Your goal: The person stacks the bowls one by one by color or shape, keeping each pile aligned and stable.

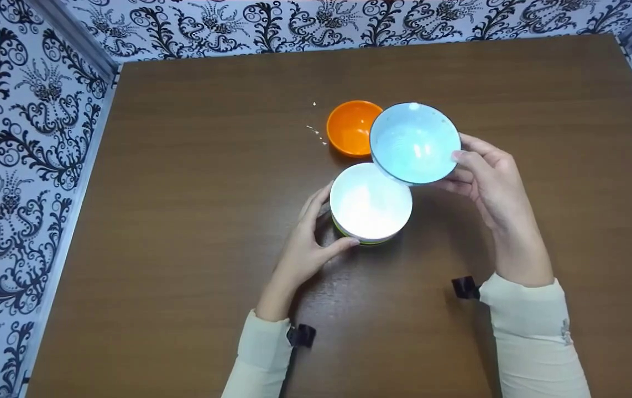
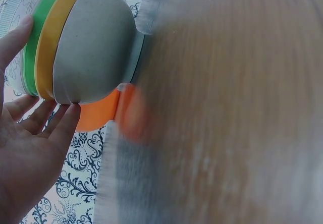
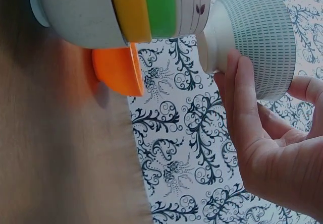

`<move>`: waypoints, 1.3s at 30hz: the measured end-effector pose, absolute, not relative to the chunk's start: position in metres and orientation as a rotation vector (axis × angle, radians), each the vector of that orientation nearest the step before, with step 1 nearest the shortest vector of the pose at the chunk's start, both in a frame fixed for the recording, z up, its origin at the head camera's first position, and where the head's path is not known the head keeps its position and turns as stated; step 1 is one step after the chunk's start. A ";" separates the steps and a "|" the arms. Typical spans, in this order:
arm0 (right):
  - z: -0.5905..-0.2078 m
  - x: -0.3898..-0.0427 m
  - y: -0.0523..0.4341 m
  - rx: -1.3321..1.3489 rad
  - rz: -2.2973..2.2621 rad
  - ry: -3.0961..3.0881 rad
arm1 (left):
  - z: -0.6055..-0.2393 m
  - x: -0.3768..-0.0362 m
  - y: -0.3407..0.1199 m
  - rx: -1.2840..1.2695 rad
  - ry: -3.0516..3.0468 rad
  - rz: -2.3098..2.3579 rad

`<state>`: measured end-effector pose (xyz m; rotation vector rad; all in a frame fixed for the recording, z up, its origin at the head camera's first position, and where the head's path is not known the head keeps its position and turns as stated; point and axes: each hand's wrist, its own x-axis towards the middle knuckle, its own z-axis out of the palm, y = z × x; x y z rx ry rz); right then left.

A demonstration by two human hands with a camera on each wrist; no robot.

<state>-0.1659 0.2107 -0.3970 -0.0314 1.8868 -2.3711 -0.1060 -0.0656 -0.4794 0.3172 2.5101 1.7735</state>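
My left hand (image 1: pixel 304 249) grips the side of a stack of nested bowls, thumb toward me and fingers on the far side. On top of the stack is a white bowl (image 1: pixel 371 202) with a leaf pattern outside. Below it come a green bowl (image 3: pixel 160 12), a yellow bowl (image 3: pixel 130 12) and a speckled grey bowl (image 3: pixel 75 17) at the bottom. My right hand (image 1: pixel 492 177) holds a light blue bowl (image 1: pixel 415 142) with a dashed outer pattern, thumb at its rim, fingers underneath. It is raised above the stack's far right side; whether its foot touches the white rim, I cannot tell.
A small orange bowl (image 1: pixel 353 127) stands on the brown table (image 1: pixel 199 221) just behind the stack, partly covered by the light blue bowl in the head view. Small white bits (image 1: pixel 316 131) lie left of it. Patterned wall covering (image 1: pixel 316 25) borders the table's far edge.
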 end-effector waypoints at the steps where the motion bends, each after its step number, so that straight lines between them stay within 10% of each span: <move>1: -0.396 -0.166 0.210 -0.038 -2.361 1.895 | -0.479 -0.106 -0.066 0.318 2.509 1.776; 39: -0.384 -0.162 0.181 -0.218 -1.660 2.437 | -0.480 -0.106 -0.066 0.317 2.476 1.814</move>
